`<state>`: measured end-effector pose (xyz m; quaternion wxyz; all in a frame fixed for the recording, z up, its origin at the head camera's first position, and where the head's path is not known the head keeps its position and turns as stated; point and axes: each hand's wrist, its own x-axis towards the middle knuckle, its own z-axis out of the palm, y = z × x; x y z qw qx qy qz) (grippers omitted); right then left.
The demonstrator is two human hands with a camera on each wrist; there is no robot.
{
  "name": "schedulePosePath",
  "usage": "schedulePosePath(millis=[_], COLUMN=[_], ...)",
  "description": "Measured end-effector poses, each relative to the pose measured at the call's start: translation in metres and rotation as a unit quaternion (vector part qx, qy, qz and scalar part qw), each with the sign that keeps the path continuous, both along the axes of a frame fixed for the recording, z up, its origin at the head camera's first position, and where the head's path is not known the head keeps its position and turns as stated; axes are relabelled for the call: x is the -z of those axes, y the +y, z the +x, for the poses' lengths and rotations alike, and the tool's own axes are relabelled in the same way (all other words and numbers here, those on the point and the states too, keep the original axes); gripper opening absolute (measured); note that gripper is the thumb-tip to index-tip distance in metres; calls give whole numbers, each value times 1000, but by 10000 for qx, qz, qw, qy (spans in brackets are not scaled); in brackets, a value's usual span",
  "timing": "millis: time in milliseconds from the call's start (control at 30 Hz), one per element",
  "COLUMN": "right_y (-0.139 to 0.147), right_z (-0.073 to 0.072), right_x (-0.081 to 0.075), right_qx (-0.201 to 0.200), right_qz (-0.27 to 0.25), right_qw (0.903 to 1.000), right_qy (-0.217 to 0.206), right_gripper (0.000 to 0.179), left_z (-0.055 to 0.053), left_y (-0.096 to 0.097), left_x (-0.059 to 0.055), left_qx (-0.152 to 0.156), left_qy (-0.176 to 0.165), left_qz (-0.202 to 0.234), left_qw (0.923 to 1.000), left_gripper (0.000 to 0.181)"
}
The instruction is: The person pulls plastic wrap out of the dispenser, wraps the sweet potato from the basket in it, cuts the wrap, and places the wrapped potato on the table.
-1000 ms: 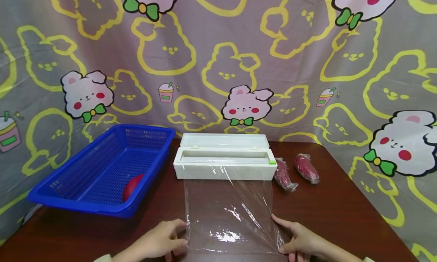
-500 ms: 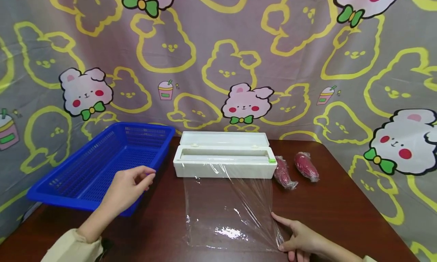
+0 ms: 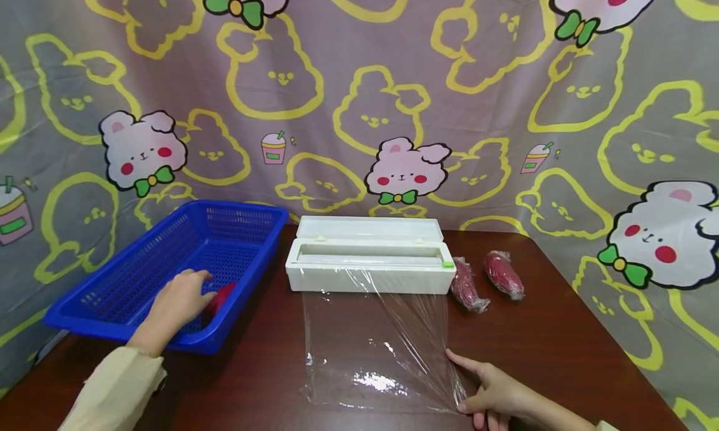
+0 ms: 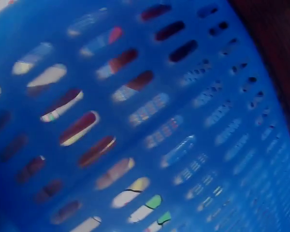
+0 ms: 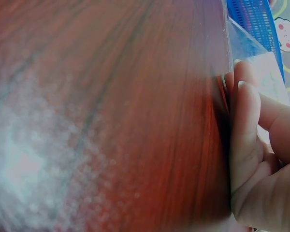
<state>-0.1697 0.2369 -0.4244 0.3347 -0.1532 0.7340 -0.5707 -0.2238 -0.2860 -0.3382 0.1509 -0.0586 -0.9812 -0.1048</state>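
Note:
In the head view my left hand (image 3: 181,299) reaches down into the blue plastic basket (image 3: 264,247). Its fingers and thumb are spread beside a smooth red object (image 3: 226,298), partly hidden by the hand; its kind does not show. The left wrist view holds only the basket's slotted wall (image 4: 150,121). My right hand (image 3: 494,393) pinches the near right corner of a clear sheet of cling film (image 3: 365,350) between thumb and fingers. That sheet runs from a white cling film dispenser (image 3: 371,281) with its lid raised, and creases gather toward the right hand.
Two red oblong things in clear film, one nearer (image 3: 467,287) and one farther (image 3: 504,275), lie right of the dispenser. A small green piece (image 3: 447,264) sits at the dispenser's right front edge. Behind the dark wooden table (image 3: 539,331) hangs a patterned cloth (image 3: 337,57).
My left hand has let go of the film's near left corner, lifted away to the left and lowered into the basket beside the red object. The right hand stays on its corner.

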Motion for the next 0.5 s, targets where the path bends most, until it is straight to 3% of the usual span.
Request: schedulePosePath(millis=[233,367,500], right_y=[-1,-1,0], right_z=[0,1,1], right_x=[-1,0,0], right_qx=[63,59,59], right_qz=[78,92,82], right_qw=[9999,9999,9999], right_qy=[-16,-41,-45], right_gripper=[87,88,88], left_z=[-16,-13,-10], left_y=[-12,-8,-4], left_x=[14,15,15], left_qx=[241,163,182], left_qy=[-727,-1128,-1311], left_qz=[156,254,238], left_qw=[9969,9932,9909], left_gripper=[41,34,30])
